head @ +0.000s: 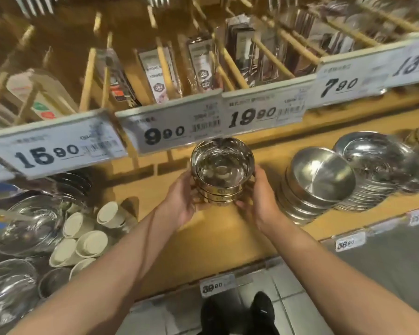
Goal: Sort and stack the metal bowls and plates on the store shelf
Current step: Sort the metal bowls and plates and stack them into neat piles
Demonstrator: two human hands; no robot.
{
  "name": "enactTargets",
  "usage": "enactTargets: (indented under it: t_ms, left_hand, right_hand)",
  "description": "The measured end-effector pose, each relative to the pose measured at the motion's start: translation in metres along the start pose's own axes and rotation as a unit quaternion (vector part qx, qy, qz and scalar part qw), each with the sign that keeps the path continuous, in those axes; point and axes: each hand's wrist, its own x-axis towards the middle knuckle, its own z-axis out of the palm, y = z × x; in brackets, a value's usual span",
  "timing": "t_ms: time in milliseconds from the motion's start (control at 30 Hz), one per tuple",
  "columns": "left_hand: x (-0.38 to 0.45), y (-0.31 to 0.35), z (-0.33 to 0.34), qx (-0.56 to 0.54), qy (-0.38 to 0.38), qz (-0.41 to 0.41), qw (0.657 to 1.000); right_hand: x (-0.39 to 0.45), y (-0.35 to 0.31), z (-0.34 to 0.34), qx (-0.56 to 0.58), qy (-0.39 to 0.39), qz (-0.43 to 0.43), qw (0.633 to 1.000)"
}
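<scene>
A short stack of shiny metal bowls (221,165) with gold-toned sides is held over the yellow wooden shelf (203,238), in the middle of the view. My left hand (183,198) grips the stack's left side and my right hand (260,201) grips its right side. To the right on the shelf stands a stack of wider metal bowls (317,180), leaning a little. Behind those lies a stack of flat metal plates (373,163).
White cups (90,238) lie on their sides at the left, beside glass bowls (27,223). Price tags (165,134) hang from the upper shelf rail just above the held stack. Packaged cutlery (198,66) fills the racks above. The floor and my shoes (237,313) show below.
</scene>
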Motion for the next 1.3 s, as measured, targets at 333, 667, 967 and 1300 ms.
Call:
enactTargets:
  t_ms: [333,667,967,1300]
  left_hand:
    - [0.02,0.014,0.016,0.034,-0.078,0.028,0.996]
    - [-0.011,-0.01,-0.002,-0.012,0.05,-0.032,0.998]
    - [-0.111,-0.042,0.029,0.023,-0.014,-0.045,0.999]
    - [-0.201,-0.117,0.191,0.143,-0.147,0.018,0.979]
  right_hand:
    - [0.013,-0.006,0.013,0.063,0.054,-0.068,0.994]
    - [-0.036,0.011,0.007,0.022,0.071,-0.009,0.997]
    - [-0.14,-0.015,-0.073,-0.029,-0.013,0.008,0.999]
    - [-0.261,-0.06,-0.318,0.074,0.136,-0.072,0.985]
